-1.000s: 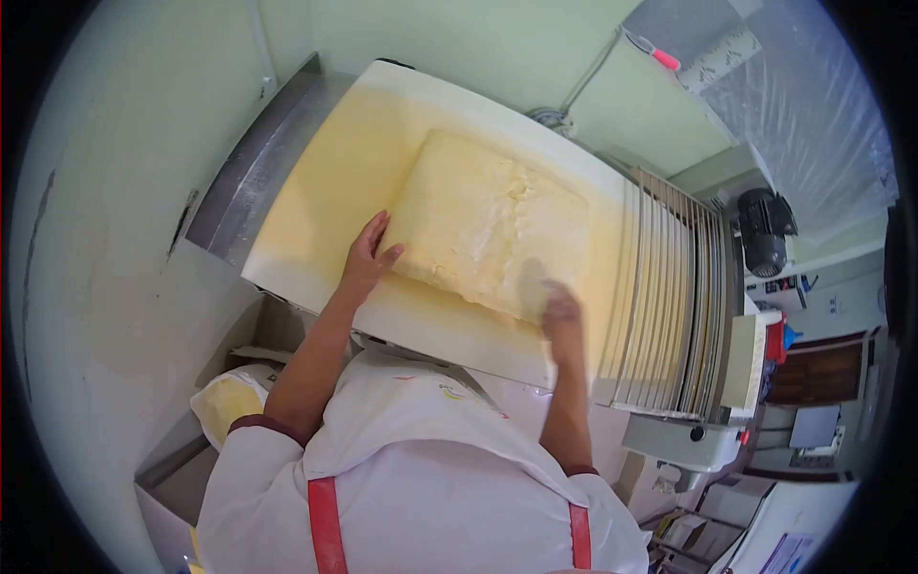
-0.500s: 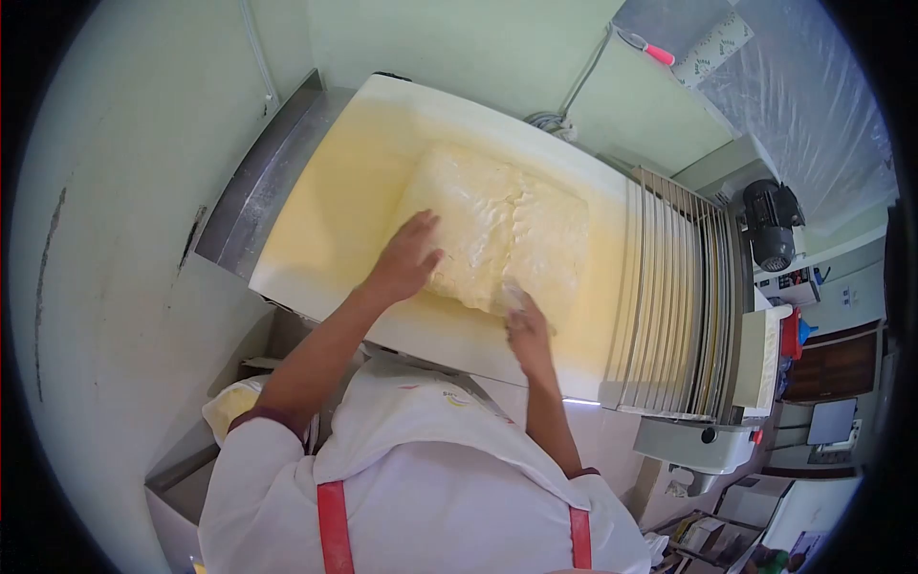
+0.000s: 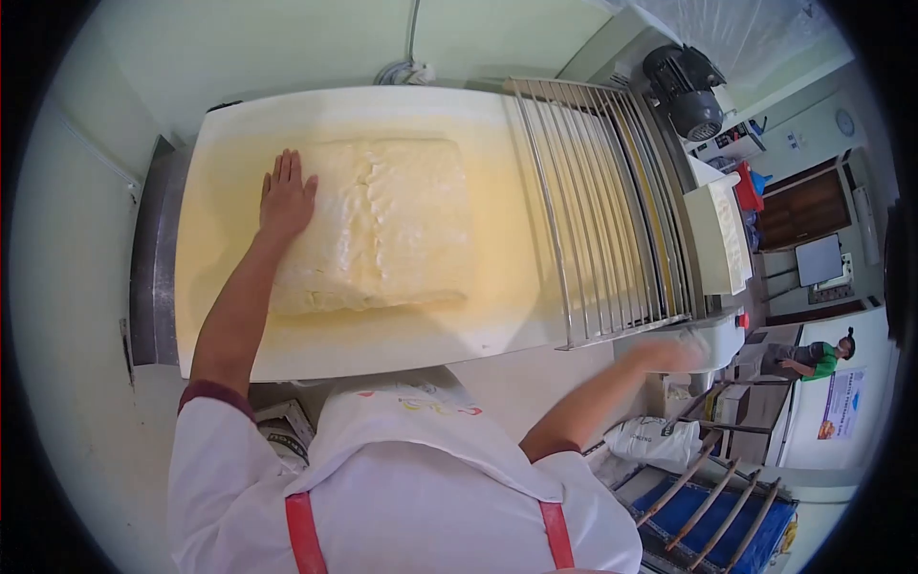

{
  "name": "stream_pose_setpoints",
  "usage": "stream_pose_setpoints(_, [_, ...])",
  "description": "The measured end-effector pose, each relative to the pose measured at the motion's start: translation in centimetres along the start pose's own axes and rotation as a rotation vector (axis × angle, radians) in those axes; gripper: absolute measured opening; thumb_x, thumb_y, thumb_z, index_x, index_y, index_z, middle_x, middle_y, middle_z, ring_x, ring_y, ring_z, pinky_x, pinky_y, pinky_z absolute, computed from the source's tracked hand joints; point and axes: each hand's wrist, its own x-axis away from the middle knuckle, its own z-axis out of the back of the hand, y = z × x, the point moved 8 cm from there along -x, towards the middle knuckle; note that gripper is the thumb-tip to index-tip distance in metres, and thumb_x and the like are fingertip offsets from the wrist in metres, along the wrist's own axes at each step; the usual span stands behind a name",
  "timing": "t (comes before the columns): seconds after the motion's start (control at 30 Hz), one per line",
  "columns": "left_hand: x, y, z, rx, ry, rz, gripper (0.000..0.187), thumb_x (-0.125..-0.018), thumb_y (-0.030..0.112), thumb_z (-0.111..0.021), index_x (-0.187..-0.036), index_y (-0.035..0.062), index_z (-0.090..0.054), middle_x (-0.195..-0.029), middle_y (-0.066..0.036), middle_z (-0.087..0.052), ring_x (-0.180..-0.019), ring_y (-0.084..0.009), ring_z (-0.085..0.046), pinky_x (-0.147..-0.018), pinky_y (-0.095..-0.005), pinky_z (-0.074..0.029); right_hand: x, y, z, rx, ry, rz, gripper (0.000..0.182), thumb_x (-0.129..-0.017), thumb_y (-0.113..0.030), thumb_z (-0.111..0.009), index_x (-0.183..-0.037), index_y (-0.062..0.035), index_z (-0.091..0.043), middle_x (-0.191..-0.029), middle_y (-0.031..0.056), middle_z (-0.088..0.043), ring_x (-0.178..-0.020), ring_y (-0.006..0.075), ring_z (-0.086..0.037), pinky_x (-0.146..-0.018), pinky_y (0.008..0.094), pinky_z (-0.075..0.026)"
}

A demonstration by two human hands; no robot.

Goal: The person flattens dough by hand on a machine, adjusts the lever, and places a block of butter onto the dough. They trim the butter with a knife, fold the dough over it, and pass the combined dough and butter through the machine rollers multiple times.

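A thick, pale yellow folded dough slab (image 3: 411, 220) lies on the white belt (image 3: 516, 325) of a machine, with a ragged seam running across its middle. My left hand (image 3: 287, 198) rests flat on the slab's left edge, its fingers stretched out. Out to the right, beyond the belt's near edge, my right hand (image 3: 681, 352) is beside the machine's grey control housing (image 3: 712, 335). Motion smears its fingers, and whether it holds anything cannot be made out.
A metal wire guard (image 3: 598, 210) covers the belt's right part, with a black motor (image 3: 684, 91) behind it. Right of it is a white tray (image 3: 717, 239). Lower right are a white sack (image 3: 655, 440) and a wooden-barred rack (image 3: 708, 507). Another person (image 3: 818, 359) is far right.
The view has turned to the right. My left hand now lies flat on the slab's left edge. My right hand has left the slab's near edge and moved right, toward the control housing.
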Motion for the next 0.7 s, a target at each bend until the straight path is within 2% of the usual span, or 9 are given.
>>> stream_pose_setpoints(0.1, [6.7, 1.7, 1.2, -0.019, -0.042, -0.134, 0.064, -0.099, 0.038, -0.036, -0.150, 0.0018, -0.019, -0.156, -0.017, -0.021, -0.145, -0.0301, -0.018, -0.117, -0.0472, -0.017, 11.8, 5.3, -8.1, 0.642, -0.703, 0.120, 0.034, -0.101, -0.019, -0.037, -0.113, 0.0028, -0.061, -0.107, 0.0198, -0.064, -0.104, 0.0287, -0.060, -0.091, 0.0381, -0.045])
stream_pose_setpoints(0.13, [9.0, 2.0, 1.3, -0.030, -0.053, -0.167, 0.064, -0.099, 0.038, -0.036, -0.150, 0.0017, -0.019, -0.155, -0.018, -0.022, -0.145, -0.0303, -0.018, -0.117, -0.0476, -0.016, 15.1, 3.1, -9.3, 0.639, -0.834, 0.174, 0.036, -0.101, -0.018, -0.036, -0.113, 0.0037, -0.062, -0.108, 0.0218, -0.065, -0.106, 0.0310, -0.060, -0.093, 0.0401, -0.044])
stream_pose_setpoints(0.17, [10.4, 1.5, 1.5, 0.022, -0.047, -0.138, 0.065, -0.099, 0.038, -0.037, -0.149, 0.0014, -0.019, -0.155, -0.019, -0.021, -0.145, -0.0306, -0.018, -0.117, -0.0464, -0.017, 17.7, -2.3, -10.7, 0.369, -0.861, 0.194, 0.036, -0.101, -0.018, -0.037, -0.105, 0.0044, -0.065, -0.097, 0.0215, -0.068, -0.094, 0.0337, -0.064, -0.085, 0.0410, -0.048])
stream_pose_setpoints(0.27, [11.8, -2.6, 0.7, 0.213, -0.021, -0.021, 0.065, -0.099, 0.038, -0.040, -0.149, 0.0006, -0.020, -0.154, -0.021, -0.023, -0.144, -0.0324, -0.020, -0.116, -0.0427, -0.019, 15.0, -0.9, -11.8, 0.159, -0.574, -0.161, 0.035, -0.100, -0.018, -0.037, -0.108, 0.0034, -0.064, -0.100, 0.0190, -0.068, -0.097, 0.0318, -0.065, -0.087, 0.0386, -0.047])
stream_pose_setpoints(0.37, [6.0, -7.9, -1.7, 0.491, 0.014, 0.221, 0.066, -0.097, 0.037, -0.048, -0.146, -0.0027, -0.026, -0.145, -0.025, -0.037, -0.136, -0.0359, -0.034, -0.111, -0.0388, -0.029, 18.5, -2.5, -23.5, 0.230, -1.003, 0.225, 0.034, -0.099, -0.021, -0.047, -0.118, 0.0048, -0.059, -0.115, 0.0212, -0.064, -0.112, 0.0312, -0.060, -0.096, 0.0370, -0.044])
stream_pose_setpoints(0.43, [1.3, -9.6, -1.6, 0.632, 0.024, 0.393, 0.063, -0.093, 0.036, -0.057, -0.135, -0.0073, -0.039, -0.126, -0.023, -0.055, -0.116, -0.0346, -0.054, -0.098, -0.0376, -0.042, 23.9, -0.8, -31.6, 0.310, -1.248, 0.173, 0.048, -0.098, -0.025, -0.054, -0.135, 0.0054, -0.045, -0.134, 0.0207, -0.053, -0.117, 0.0292, -0.057, -0.097, 0.0364, -0.045])
stream_pose_setpoints(0.5, [-1.4, -10.2, -2.6, 0.957, -0.053, 0.572, 0.058, -0.086, 0.036, -0.068, -0.120, -0.0085, -0.054, -0.106, -0.017, -0.066, -0.093, -0.0271, -0.065, -0.081, -0.0356, -0.051, 26.9, 2.5, -37.9, 0.459, -1.361, 0.112, 0.061, -0.094, -0.031, -0.059, -0.138, 0.0051, -0.039, -0.137, 0.0224, -0.049, -0.116, 0.0310, -0.057, -0.097, 0.0375, -0.045])
stream_pose_setpoints(0.6, [-3.7, -11.0, -5.8, 1.321, -0.327, 0.767, 0.048, -0.078, 0.033, -0.078, -0.106, -0.0037, -0.064, -0.095, -0.011, -0.067, -0.078, -0.0185, -0.065, -0.069, -0.0323, -0.053, 27.5, 1.6, -41.4, 0.552, -1.372, -0.410, 0.065, -0.089, -0.041, -0.065, -0.133, 0.0030, -0.047, -0.129, 0.0203, -0.055, -0.108, 0.0287, -0.059, -0.093, 0.0370, -0.047])
stream_pose_setpoints(0.7, [-4.2, -9.6, -5.4, 1.394, -0.498, 0.782, 0.051, -0.078, 0.030, -0.078, -0.111, -0.0040, -0.061, -0.099, -0.013, -0.067, -0.084, -0.0207, -0.066, -0.073, -0.0334, -0.054, 27.7, 3.7, -41.7, 0.396, -1.403, -0.896, 0.053, -0.082, -0.039, -0.071, -0.120, -0.0044, -0.059, -0.108, 0.0101, -0.064, -0.097, 0.0228, -0.062, -0.085, 0.0330, -0.047])
